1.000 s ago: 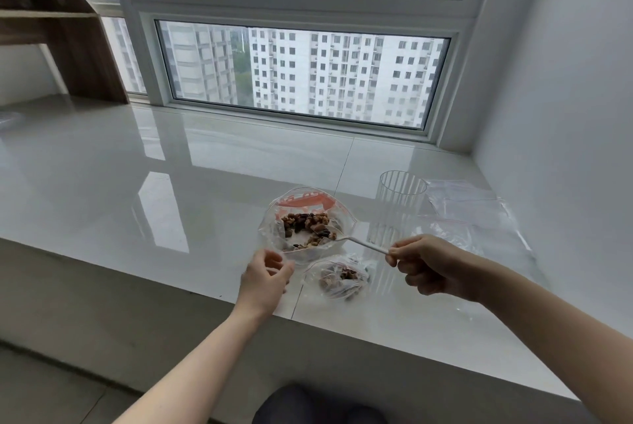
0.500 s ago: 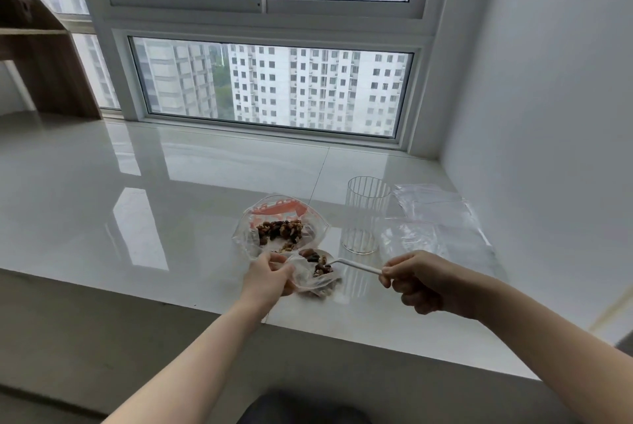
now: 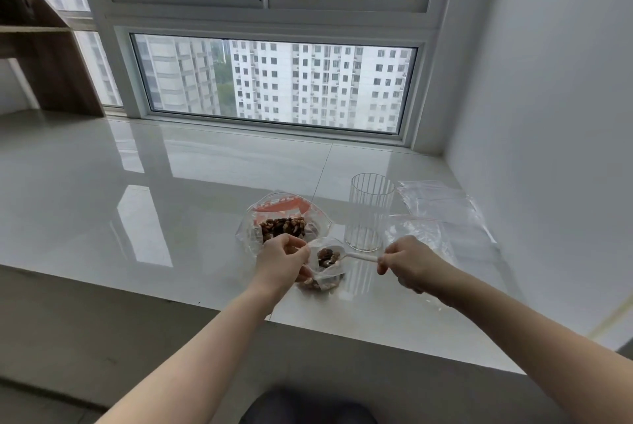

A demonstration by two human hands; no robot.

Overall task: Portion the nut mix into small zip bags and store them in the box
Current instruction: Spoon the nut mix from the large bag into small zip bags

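Small zip bag [image 3: 325, 273] before nut-mix bag [image 3: 282, 221]; glass [image 3: 368, 211] right; spare bags [image 3: 442, 207] beyond.

A glossy white tabletop [image 3: 191, 190] is seen below the window. On it are set an open bag of nut mix [image 3: 282, 221], a ribbed clear glass [image 3: 370, 211], and flat empty zip bags [image 3: 442, 207].

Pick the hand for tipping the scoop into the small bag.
Right. The right hand already pinches the spoon, loaded over the small bag. The left hand is holding that bag's mouth open.
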